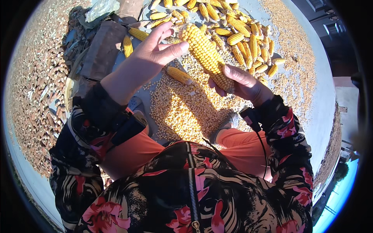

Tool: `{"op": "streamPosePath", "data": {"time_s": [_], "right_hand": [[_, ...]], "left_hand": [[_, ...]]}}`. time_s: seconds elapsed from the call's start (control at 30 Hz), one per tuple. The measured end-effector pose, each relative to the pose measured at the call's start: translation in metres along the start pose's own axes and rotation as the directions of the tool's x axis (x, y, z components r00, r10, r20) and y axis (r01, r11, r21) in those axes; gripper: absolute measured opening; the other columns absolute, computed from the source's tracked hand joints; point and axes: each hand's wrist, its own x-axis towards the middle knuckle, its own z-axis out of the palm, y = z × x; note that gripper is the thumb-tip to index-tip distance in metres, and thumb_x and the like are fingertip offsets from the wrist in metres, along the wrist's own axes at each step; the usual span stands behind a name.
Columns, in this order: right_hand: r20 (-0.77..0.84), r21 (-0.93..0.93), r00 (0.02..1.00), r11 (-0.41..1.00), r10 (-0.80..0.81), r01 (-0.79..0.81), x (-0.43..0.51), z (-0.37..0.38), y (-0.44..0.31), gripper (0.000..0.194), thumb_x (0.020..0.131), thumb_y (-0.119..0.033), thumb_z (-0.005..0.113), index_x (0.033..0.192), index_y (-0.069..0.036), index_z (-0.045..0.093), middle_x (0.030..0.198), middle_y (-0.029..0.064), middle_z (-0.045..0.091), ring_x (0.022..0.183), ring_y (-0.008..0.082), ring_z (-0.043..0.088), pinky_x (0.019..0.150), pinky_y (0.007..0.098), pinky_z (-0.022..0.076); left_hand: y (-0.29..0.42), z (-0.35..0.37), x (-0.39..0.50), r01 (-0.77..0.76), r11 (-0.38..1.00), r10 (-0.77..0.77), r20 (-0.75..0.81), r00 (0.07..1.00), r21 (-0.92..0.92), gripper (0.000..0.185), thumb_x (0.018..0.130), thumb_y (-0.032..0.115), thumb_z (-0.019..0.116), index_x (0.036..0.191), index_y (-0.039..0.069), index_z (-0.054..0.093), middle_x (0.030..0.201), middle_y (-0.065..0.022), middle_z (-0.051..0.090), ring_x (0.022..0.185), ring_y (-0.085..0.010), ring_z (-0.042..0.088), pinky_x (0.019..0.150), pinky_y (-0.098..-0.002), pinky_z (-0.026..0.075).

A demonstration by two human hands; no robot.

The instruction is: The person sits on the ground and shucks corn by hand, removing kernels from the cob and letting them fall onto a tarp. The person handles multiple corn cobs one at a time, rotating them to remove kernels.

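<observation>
A large ear of yellow corn, its rows full of kernels, slants up and to the left in front of me. My right hand grips its lower end, the thumb across the kernels. Beside the ear's upper end is my left hand, fingers spread and holding nothing. Its thumb tip comes close to the ear; whether it touches I cannot tell. Below, another corn ear lies on a heap of loose kernels between my feet.
A pile of corn ears spreads beyond my hands. At left are a brown block, a pale stone or lump and a broad spread of bare cobs. More loose kernels cover the ground at right.
</observation>
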Motion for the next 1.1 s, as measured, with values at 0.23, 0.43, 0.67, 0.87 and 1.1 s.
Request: {"op": "streamPosePath", "data": {"time_s": [0.23, 0.43, 0.67, 0.87, 1.1], "right_hand": [[-0.048, 0.275, 0.998, 0.96, -0.045, 0.057, 0.007, 0.046, 0.025, 0.061, 0.088, -0.056, 0.051, 0.118, -0.002, 0.053, 0.103, 0.0091, 0.063, 0.083, 0.0164, 0.063, 0.07, 0.0288, 0.0495], [-0.146, -0.964, 0.977, 0.244, -0.155, -0.105, 0.092, -0.066, 0.191, 0.033, 0.089, -0.02, 0.055, 0.119, -0.008, 0.057, 0.12, 0.0125, 0.055, 0.108, 0.0289, 0.055, 0.095, 0.0348, 0.0429], [-0.275, -0.953, 0.926, 0.201, -0.258, -0.227, 0.114, -0.07, 0.282, 0.037, 0.083, -0.009, 0.056, 0.12, -0.014, 0.056, 0.12, 0.0099, 0.055, 0.11, 0.0312, 0.053, 0.093, 0.037, 0.044], [-0.561, -0.326, 0.825, 0.9, 0.064, -0.291, 0.117, -0.106, 0.269, 0.024, 0.086, -0.013, 0.061, 0.11, -0.01, 0.063, 0.088, 0.0038, 0.067, 0.079, 0.0213, 0.065, 0.071, 0.0312, 0.0537], [-0.565, 0.314, 0.785, 0.946, 0.255, -0.081, 0.094, -0.107, 0.223, 0.028, 0.089, -0.007, 0.057, 0.116, -0.001, 0.054, 0.094, 0.0074, 0.063, 0.076, 0.0157, 0.064, 0.068, 0.0254, 0.0565]], "left_hand": [[-0.006, 0.013, -0.006, -0.01, 0.958, 0.051, 0.136, 0.989, -0.288, 0.045, 0.092, 0.033, 0.055, 0.127, 0.006, 0.049, 0.112, -0.0065, 0.058, 0.109, -0.0126, 0.055, 0.089, -0.033, 0.047], [0.012, -0.019, -0.019, -0.099, 0.963, 0.104, 0.008, 0.995, -0.251, 0.039, 0.094, 0.031, 0.05, 0.12, 0.002, 0.051, 0.093, -0.0098, 0.06, 0.085, -0.0173, 0.06, 0.078, -0.0304, 0.049], [0.01, -0.036, -0.034, -0.051, 0.999, 0.051, -0.032, 0.998, -0.012, 0.055, 0.089, 0.038, 0.045, 0.128, 0.0, 0.044, 0.08, -0.005, 0.054, 0.074, -0.0131, 0.053, 0.069, -0.0253, 0.041], [0.012, -0.045, -0.034, -0.043, 0.998, 0.044, 0.008, 0.999, -0.046, 0.056, 0.092, 0.039, 0.037, 0.134, 0.001, 0.04, 0.082, -0.0036, 0.051, 0.073, -0.0124, 0.05, 0.068, -0.0255, 0.041], [0.009, -0.049, -0.04, -0.096, 0.993, 0.099, 0.051, 0.994, -0.064, 0.049, 0.095, 0.037, 0.034, 0.128, 0.002, 0.046, 0.081, -0.0038, 0.051, 0.072, -0.0127, 0.05, 0.066, -0.0263, 0.041]]}}
